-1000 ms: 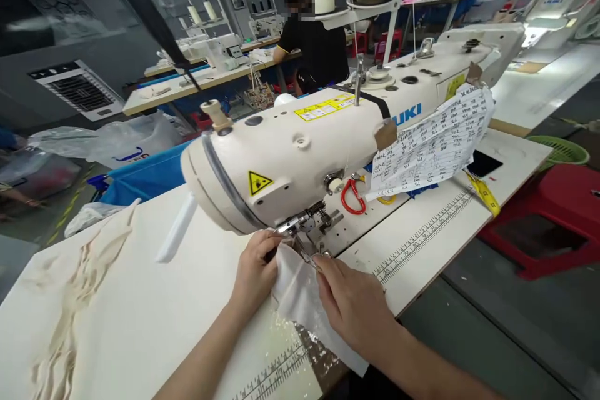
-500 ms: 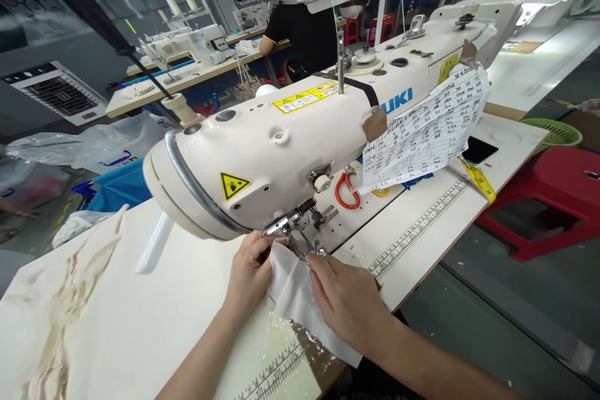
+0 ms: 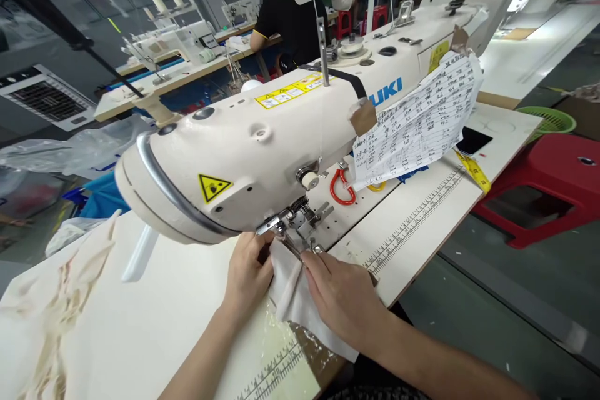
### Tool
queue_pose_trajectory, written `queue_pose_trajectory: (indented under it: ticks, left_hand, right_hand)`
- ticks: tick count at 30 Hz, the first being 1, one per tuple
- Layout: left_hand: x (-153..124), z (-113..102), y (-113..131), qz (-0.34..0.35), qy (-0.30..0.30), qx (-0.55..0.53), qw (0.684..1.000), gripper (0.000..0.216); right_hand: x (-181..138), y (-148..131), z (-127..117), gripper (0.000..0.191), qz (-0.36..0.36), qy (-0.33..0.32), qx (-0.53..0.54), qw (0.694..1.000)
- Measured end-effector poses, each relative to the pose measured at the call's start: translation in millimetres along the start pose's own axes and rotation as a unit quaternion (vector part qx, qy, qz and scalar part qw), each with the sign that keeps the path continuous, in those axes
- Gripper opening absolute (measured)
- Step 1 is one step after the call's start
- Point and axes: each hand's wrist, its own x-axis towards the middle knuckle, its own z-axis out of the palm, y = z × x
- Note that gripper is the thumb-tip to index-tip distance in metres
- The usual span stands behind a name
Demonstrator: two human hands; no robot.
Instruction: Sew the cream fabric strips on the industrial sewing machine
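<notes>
A piece of white fabric point(image 3: 287, 290) lies at the needle end of a white sewing machine point(image 3: 234, 137) and hangs over the table's near edge. My left hand point(image 3: 248, 272) is closed on its left side, close under the machine head, with the fingertips partly hidden. My right hand point(image 3: 344, 294) pinches the fabric's right edge, thumb and forefinger beside the metal presser parts point(image 3: 293, 240). Between the two hands the fabric shows a soft fold. The needle itself I cannot make out.
Red-handled scissors point(image 3: 342, 187) lie behind the needle area. A handwritten sheet point(image 3: 415, 122) is taped to the machine. A yellow tape measure point(image 3: 474, 172) hangs by a red stool point(image 3: 544, 181). Cream fabric point(image 3: 60, 306) lies at left. A person point(image 3: 288, 25) sits at another table.
The whole view has shifted slightly, so the machine appears further left and higher. Both hands keep their hold on the fabric, almost in the same place; its fold looks a little deeper.
</notes>
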Motion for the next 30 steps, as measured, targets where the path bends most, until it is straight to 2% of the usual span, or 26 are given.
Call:
queue_pose_trajectory:
  ticks: [4, 7, 12, 16, 19, 23, 27, 30]
  left_hand:
    - [-0.4, -2.8, -0.2, -0.046, -0.013, -0.024, 0.999, 0.019]
    - [-0.7, -3.9, 0.9, -0.032, -0.009, -0.025, 0.999, 0.017]
    - [-1.9, -2.8, 1.8, 0.062, 0.02, 0.013, 0.998, 0.008]
    - [-2.0, -1.6, 1.6, 0.176, 0.033, 0.08, 0.981, 0.021]
    - [-0.5, -2.8, 3.4, 0.226, 0.012, 0.123, 0.966, 0.027]
    - [0.9, -11.5, 8.6, 0.227, -0.04, 0.103, 0.968, 0.027]
    - [-2.5, -22.7, 18.0, 0.217, -0.107, 0.092, 0.966, 0.029]
    - [-8.4, -22.1, 27.0, 0.202, -0.111, 0.123, 0.965, 0.031]
  right_hand:
    - [-0.5, -1.2, -3.3, 0.023, 0.012, -0.005, 0.007, 1.0]
    - [0.7, -1.8, -4.8, 0.022, 0.019, -0.011, 0.009, 1.0]
    - [3.9, -1.5, -3.6, 0.02, 0.024, -0.017, 0.0, 1.0]
    - [4.7, -1.4, -0.8, 0.024, 0.016, -0.013, -0.01, 1.0]
    - [4.7, -1.9, 1.0, 0.026, 0.01, 0.0, -0.029, 1.0]
    - [-5.1, -2.9, -2.7, 0.028, 0.019, 0.019, -0.034, 0.999]
    - [-36.2, -2.2, -15.5, 0.016, 0.028, 0.026, 0.052, 0.998]
    - [-59.9, -0.5, -23.5, 0.018, 0.011, -0.002, 0.095, 0.995]
